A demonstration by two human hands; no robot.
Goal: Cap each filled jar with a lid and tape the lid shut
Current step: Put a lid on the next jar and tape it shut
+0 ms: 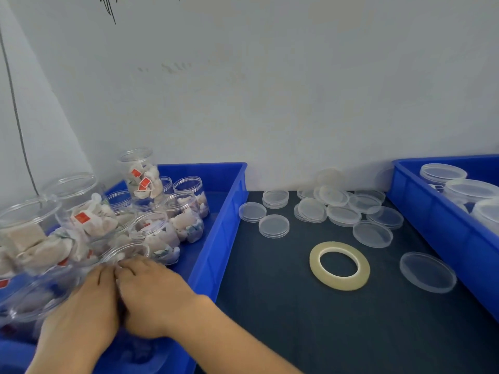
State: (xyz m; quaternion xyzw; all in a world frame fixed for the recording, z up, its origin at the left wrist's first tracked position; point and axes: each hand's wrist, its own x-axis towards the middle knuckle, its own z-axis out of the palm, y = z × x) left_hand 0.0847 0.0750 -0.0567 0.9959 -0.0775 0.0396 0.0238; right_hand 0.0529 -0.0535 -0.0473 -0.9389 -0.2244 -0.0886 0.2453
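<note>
- Hands lie side by side, backs up, low in the near part of the left blue bin (218, 238): the left hand (81, 306) and the right hand (151, 295) touch along their inner edges.
- Both sets of fingers reach forward and bend down at the tips by the rim of a clear jar (127, 251). The backs of the hands hide what is under them, so I cannot tell whether either hand grips the jar or only rests on it.
- Blur smears the jars nearest the hands, and their outlines run together.
- The filled jars (186, 217) crowd the left bin without lids, packed with white pouches, some with red tags. One sits higher than the rest at the far side.
- The bin's near-left corner is cut off by the frame edge.
- Clear lids (334, 209) lie loose and overlapping on the far part of the dark mat (270, 319), between the two bins. Where they overlap, they cannot be counted.
- The tape roll (339, 265) lies flat on the mat, well apart from the hands.
- A single lid (428, 272) lies just right of the roll, near the right blue bin (437, 225).
- That bin is only partly in view. The lidded jars (469, 191) in it are cropped, and their contents cannot be made out.
</note>
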